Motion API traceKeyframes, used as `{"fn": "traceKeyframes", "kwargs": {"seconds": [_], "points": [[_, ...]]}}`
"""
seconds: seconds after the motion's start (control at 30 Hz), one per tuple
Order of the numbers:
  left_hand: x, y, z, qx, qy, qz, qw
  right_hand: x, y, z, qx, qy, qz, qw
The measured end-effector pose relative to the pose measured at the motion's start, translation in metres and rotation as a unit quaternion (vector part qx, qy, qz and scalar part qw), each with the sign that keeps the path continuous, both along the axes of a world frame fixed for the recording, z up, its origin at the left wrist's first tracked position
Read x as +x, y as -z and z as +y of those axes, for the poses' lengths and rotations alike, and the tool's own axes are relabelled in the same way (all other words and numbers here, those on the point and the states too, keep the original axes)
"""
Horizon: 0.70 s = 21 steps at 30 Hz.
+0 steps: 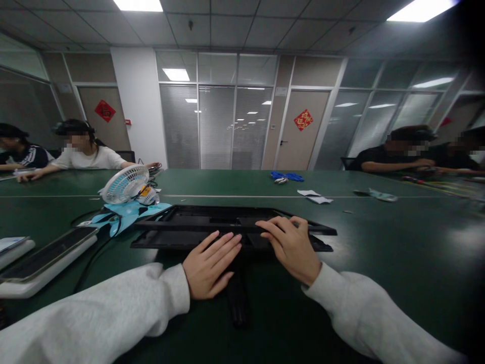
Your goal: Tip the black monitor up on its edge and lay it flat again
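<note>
The black rectangular frame [182,226] lies crosswise just beyond both hands, its near rail raised above a black panel [159,241] of similar outline. The left hand [210,265] is flat, palm down, fingers stretched and close together, with the fingertips over the panel's near edge, just below the rail; it grips nothing, and whether those tips press on the panel I cannot tell. The right hand [295,250] is bent over the rail, thumb and forefinger narrowed on it in a pinch. Between the hands and nearer the wearer, a dark bar [238,298] runs down from the panel; its join is hidden.

Beyond and to the left of the left hand, a white fan [127,184] stands by a light-blue piece [132,212]. Nearer, well left of that hand, are a dark-screened device [53,250] and a black cable [91,263], on the green table [379,283].

Straight ahead of the right hand, well apart, are folded white paper [315,196] and a blue bundle [290,176]. Co-workers sit far off on both sides.
</note>
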<state>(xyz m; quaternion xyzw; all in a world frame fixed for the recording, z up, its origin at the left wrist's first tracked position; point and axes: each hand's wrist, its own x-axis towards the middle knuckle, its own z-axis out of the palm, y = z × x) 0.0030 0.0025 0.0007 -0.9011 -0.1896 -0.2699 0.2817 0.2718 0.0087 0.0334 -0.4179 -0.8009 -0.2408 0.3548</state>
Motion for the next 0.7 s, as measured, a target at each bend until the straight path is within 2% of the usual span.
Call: {"fn": "traceKeyframes", "kwargs": {"seconds": [0.7], "points": [[-0.0012, -0.0027, -0.0003, -0.005, 0.018, 0.002, 1.000, -0.0043, 0.0021, -0.0085, -0.023, -0.017, -0.031, 0.999]]}}
